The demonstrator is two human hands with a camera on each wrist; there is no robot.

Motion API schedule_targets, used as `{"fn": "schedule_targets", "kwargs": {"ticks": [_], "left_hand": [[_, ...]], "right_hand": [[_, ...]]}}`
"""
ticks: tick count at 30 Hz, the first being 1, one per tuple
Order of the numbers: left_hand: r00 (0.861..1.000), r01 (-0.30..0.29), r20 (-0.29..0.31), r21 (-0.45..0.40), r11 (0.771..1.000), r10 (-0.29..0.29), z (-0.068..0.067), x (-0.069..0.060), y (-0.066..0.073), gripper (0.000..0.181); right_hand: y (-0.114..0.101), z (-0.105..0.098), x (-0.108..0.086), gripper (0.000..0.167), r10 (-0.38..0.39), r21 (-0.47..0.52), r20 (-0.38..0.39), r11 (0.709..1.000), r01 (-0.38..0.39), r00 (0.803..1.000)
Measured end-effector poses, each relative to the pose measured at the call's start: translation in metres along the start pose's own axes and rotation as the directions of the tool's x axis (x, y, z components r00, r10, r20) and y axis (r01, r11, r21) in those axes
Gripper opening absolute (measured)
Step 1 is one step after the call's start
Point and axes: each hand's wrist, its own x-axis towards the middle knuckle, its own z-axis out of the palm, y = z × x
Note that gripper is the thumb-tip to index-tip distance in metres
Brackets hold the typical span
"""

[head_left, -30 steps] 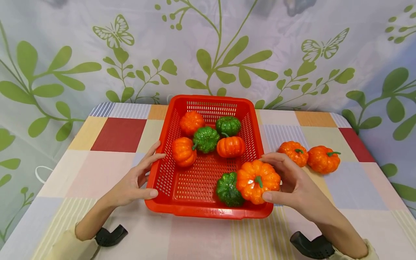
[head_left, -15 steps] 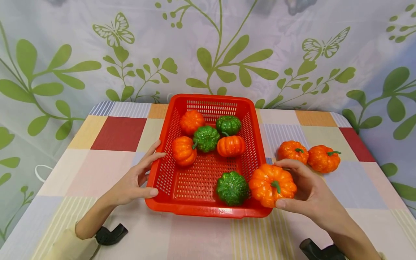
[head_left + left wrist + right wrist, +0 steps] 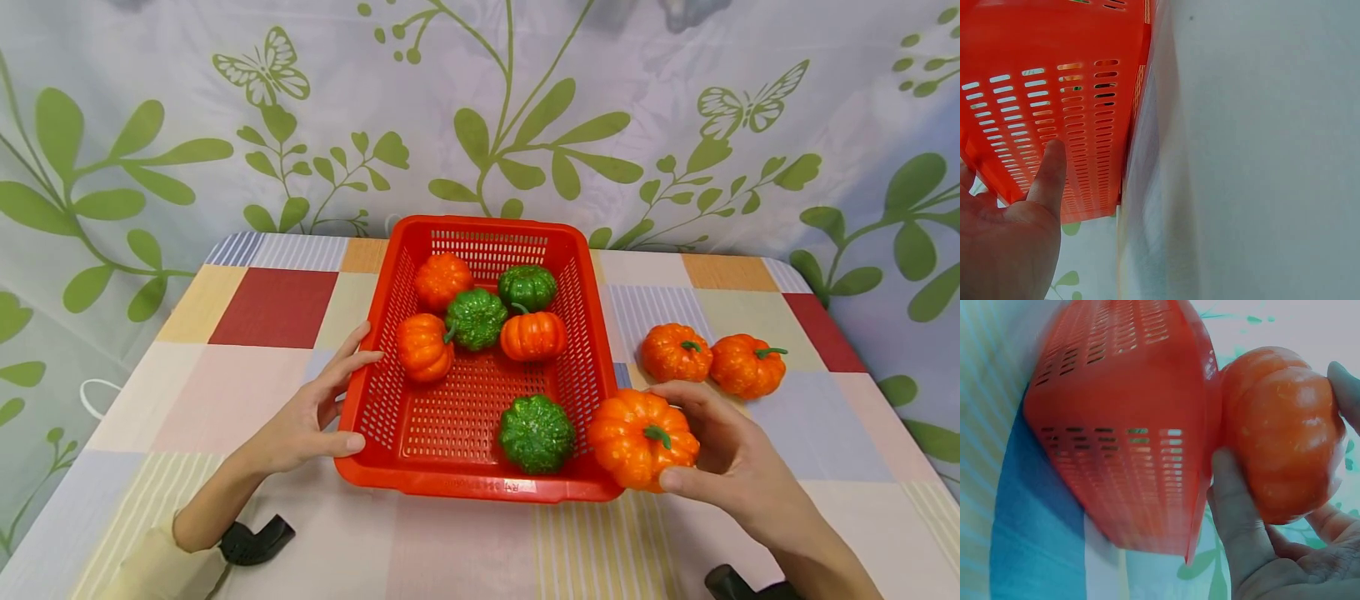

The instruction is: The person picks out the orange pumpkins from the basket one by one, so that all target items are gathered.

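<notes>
A small orange pumpkin (image 3: 643, 439) with a green stem is held between the thumb and fingers of my right hand (image 3: 738, 467), at the front right corner of the red basket (image 3: 480, 485). In the right wrist view the same pumpkin (image 3: 1282, 434) is up beside the basket's rim, with the fingers cupped around its side. My left hand (image 3: 311, 421) grips the basket's left side, fingertips over the rim. In the left wrist view one finger (image 3: 1050, 178) lies along the perforated outer wall. Inside the basket, a green pumpkin (image 3: 536, 433) sits near the front right.
Farther back in the basket lie orange pumpkins, including one at left (image 3: 424, 348), and green ones, including one at the back (image 3: 527, 288). Two orange pumpkins (image 3: 675, 352) stand on the checked tablecloth (image 3: 810, 425) to the right. A leaf-patterned curtain (image 3: 480, 92) hangs behind the table.
My right hand has carried the orange pumpkin rightward and slightly nearer, off the front green pumpkin, which now shows fully. The left hand and the basket stay in place.
</notes>
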Motion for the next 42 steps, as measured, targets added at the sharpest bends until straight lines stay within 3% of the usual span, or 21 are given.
{"fn": "schedule_targets", "kwargs": {"ticks": [10,17,23,28,35,42], "left_hand": [[1.0,0.01,-0.001,-0.03,1.0,-0.01,0.001,0.0,0.002,0.079],[1.0,0.005,-0.005,-0.071,0.997,-0.006,0.001,0.001,0.004,0.079],[1.0,0.003,-0.003,-0.072,0.997,-0.003,0.001,0.001,0.003,0.078],[1.0,0.007,-0.005,-0.07,0.998,-0.007,0.002,0.0,0.002,0.078],[1.0,0.019,-0.007,-0.081,0.997,-0.02,0.003,0.0,0.002,0.08],[1.0,0.024,-0.003,-0.093,0.995,-0.025,0.002,0.0,0.002,0.08]], "right_hand": [[0.009,-0.017,-0.023,0.066,0.019,0.04,-0.061,0.999,-0.016,0.998],[0.005,-0.022,-0.033,0.065,0.154,-0.014,-0.146,0.987,-0.157,0.977],[0.015,-0.031,-0.035,0.061,0.162,-0.014,-0.181,0.986,-0.167,0.97],[0.029,-0.046,-0.037,0.054,0.205,-0.036,-0.241,0.975,-0.22,0.949],[0.046,-0.063,-0.045,0.054,0.283,-0.083,-0.329,0.941,-0.327,0.901],[0.055,-0.071,-0.047,0.056,0.312,-0.068,-0.342,0.933,-0.354,0.886]]}}
